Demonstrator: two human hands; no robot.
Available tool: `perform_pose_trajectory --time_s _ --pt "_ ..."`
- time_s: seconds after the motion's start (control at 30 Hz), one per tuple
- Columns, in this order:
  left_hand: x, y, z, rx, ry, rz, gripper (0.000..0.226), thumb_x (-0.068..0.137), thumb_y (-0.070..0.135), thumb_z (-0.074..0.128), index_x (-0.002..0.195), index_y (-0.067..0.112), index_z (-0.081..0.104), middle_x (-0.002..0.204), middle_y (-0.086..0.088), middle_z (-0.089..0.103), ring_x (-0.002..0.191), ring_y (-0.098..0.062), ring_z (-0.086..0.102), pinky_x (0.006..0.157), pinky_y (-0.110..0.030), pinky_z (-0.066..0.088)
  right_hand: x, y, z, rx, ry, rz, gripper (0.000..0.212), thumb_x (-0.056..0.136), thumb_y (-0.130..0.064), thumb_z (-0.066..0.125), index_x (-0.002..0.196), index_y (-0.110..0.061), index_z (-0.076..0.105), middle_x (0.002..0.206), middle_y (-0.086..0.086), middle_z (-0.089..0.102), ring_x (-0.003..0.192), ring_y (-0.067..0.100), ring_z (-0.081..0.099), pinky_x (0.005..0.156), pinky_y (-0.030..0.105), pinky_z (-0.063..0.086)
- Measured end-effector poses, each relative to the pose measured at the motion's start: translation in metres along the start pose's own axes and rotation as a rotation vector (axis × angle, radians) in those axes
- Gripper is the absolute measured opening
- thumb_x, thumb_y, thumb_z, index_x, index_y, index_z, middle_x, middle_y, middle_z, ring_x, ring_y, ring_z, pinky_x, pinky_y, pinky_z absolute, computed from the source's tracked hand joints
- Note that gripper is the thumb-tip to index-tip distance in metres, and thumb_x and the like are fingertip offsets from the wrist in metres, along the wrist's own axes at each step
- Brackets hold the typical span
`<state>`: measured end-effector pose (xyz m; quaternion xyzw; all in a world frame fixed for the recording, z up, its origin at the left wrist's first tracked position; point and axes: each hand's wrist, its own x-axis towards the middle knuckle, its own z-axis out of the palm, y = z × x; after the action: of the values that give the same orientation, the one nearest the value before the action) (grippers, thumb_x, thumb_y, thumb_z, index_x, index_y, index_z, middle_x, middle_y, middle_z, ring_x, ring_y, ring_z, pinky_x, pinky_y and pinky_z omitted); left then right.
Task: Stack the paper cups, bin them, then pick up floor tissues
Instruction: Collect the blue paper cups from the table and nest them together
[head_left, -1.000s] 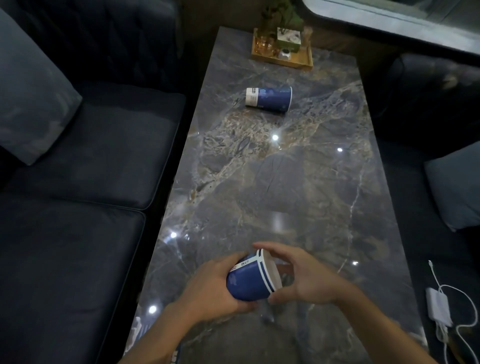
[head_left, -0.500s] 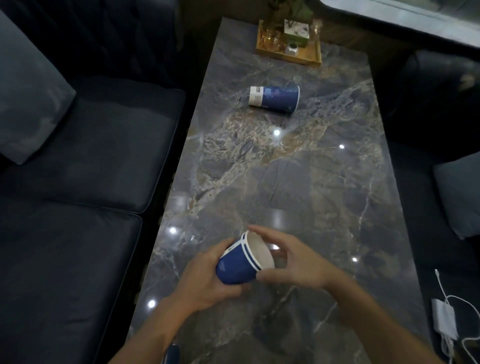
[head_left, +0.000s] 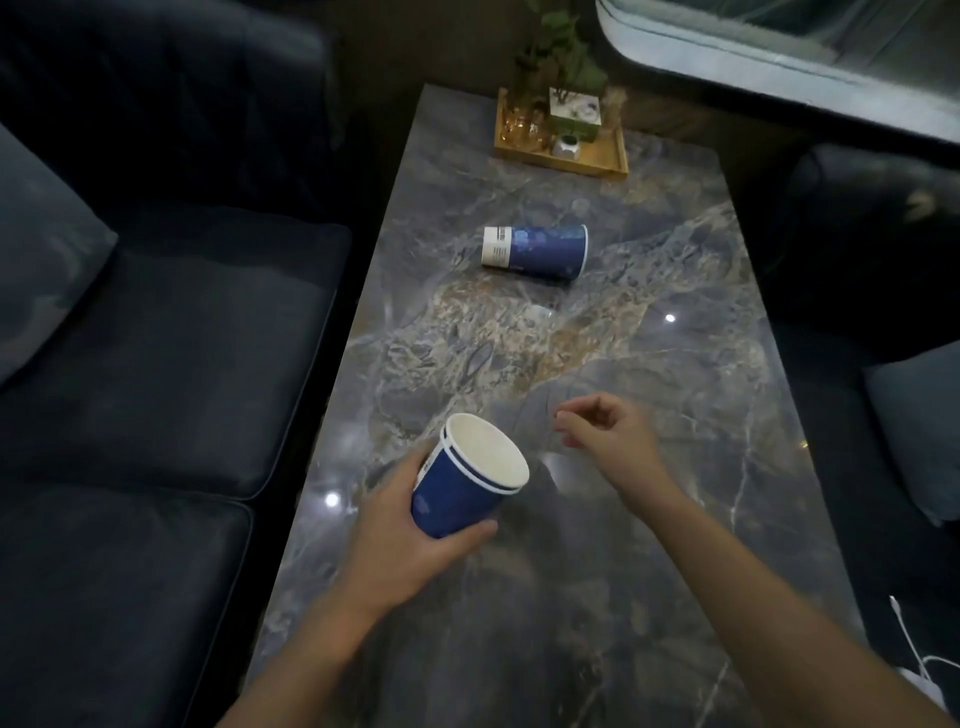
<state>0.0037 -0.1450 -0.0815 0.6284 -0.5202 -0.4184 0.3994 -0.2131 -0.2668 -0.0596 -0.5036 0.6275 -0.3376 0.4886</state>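
My left hand (head_left: 400, 540) grips a stack of two nested blue paper cups (head_left: 462, 488), tilted with the white mouth facing up and to the right, above the near part of the marble table (head_left: 649, 571). My right hand (head_left: 608, 436) hovers just right of the stack with loosely curled fingers and holds nothing. Another blue paper cup (head_left: 535, 252) lies on its side farther along the table, its mouth pointing right. No bin or tissues are in view.
A wooden tray (head_left: 563, 150) with a plant and small jars stands at the table's far end. Dark sofas flank the table, left (head_left: 156, 389) and right (head_left: 857, 244). A white charger and cable (head_left: 919, 670) lie at the lower right.
My right hand has let go of the stacked cups and moved away to the right. My left hand has turned the stack more upright. The camera view shifted slightly.
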Motion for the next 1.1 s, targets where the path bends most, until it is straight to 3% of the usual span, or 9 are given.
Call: perform_pose_trajectory --time_s 0.13,0.27,0.37,0.47,0.6,0.83,0.97,1.03,1.1 --pt "0.026 0.000 -0.002 -0.025 0.028 -0.011 0.082 0.058 0.042 0.092 0.129 0.042 0.050 0.113 0.024 0.067 0.101 0.001 0.067 0.083 -0.031 0.059 0.046 -0.001 -0.002 -0.036 0.166 0.003 0.023 0.076 -0.004 0.073 0.061 -0.018 0.064 0.069 0.010 0.068 0.067 0.022 0.063 0.071 0.046 0.057" --pt "0.051 0.001 -0.002 -0.012 0.041 0.007 0.078 0.057 0.044 0.092 0.125 0.042 0.052 0.111 0.024 0.068 0.099 0.001 0.067 0.079 -0.029 0.059 0.098 -0.013 -0.001 -0.090 0.237 -0.019 0.020 0.075 -0.006 0.074 0.063 -0.016 0.062 0.072 0.013 0.068 0.061 0.018 0.059 0.065 0.035 0.052" --pt "0.065 0.003 -0.001 -0.014 0.053 0.020 0.077 0.057 0.042 0.093 0.123 0.043 0.053 0.110 0.025 0.068 0.099 0.003 0.067 0.076 -0.020 0.056 0.140 -0.016 0.002 -0.073 0.211 -0.020 0.007 0.079 -0.007 0.070 0.082 -0.010 0.065 0.079 0.008 0.065 0.074 0.020 0.060 0.069 0.039 0.054" --pt "0.076 0.002 -0.001 -0.022 0.060 0.024 0.075 0.057 0.038 0.093 0.120 0.047 0.053 0.110 0.028 0.066 0.098 0.006 0.066 0.073 -0.012 0.053 0.175 -0.019 0.003 -0.056 0.199 0.021 0.031 0.083 -0.009 0.067 0.112 -0.004 0.059 0.099 0.011 0.061 0.080 0.023 0.060 0.068 0.039 0.055" --pt "0.090 -0.003 0.001 -0.030 0.052 0.026 0.078 0.058 0.037 0.093 0.123 0.048 0.052 0.112 0.027 0.067 0.101 0.005 0.066 0.076 -0.015 0.053 0.218 -0.019 0.000 -0.008 0.175 0.109 0.046 0.085 -0.015 0.065 0.127 -0.009 0.049 0.107 0.011 0.058 0.075 0.022 0.061 0.051 0.028 0.052" --pt "0.098 -0.014 0.000 -0.024 0.054 0.007 0.079 0.056 0.037 0.093 0.124 0.045 0.053 0.113 0.028 0.066 0.102 0.008 0.064 0.074 -0.009 0.050 0.265 -0.019 0.007 -0.065 0.199 0.127 0.042 0.085 -0.023 0.065 0.122 -0.009 0.052 0.092 0.007 0.067 0.066 0.020 0.064 0.062 0.038 0.059" --pt "0.098 -0.020 -0.003 -0.031 0.057 -0.011 0.081 0.055 0.040 0.092 0.127 0.043 0.053 0.113 0.026 0.067 0.101 0.006 0.065 0.075 -0.010 0.052 0.271 -0.022 0.013 0.055 0.243 0.173 0.008 0.090 -0.017 0.058 0.095 -0.011 0.058 0.076 0.007 0.064 0.059 0.017 0.063 0.046 0.022 0.053" --pt "0.097 -0.022 -0.004 -0.019 0.064 -0.012 0.079 0.056 0.039 0.092 0.124 0.043 0.054 0.112 0.024 0.068 0.101 0.004 0.066 0.075 -0.013 0.053 0.270 -0.023 0.016 0.078 0.262 0.173 0.012 0.092 -0.015 0.056 0.079 -0.016 0.056 0.075 0.008 0.063 0.057 0.015 0.063 0.041 0.019 0.051" --pt "0.095 -0.023 -0.005 -0.020 0.066 -0.009 0.077 0.057 0.034 0.093 0.124 0.041 0.055 0.111 0.022 0.068 0.100 0.002 0.067 0.074 -0.014 0.052 0.264 -0.023 0.017 0.081 0.264 0.172 0.012 0.093 -0.014 0.053 0.082 -0.015 0.056 0.072 0.007 0.062 0.057 0.015 0.063 0.042 0.018 0.051"
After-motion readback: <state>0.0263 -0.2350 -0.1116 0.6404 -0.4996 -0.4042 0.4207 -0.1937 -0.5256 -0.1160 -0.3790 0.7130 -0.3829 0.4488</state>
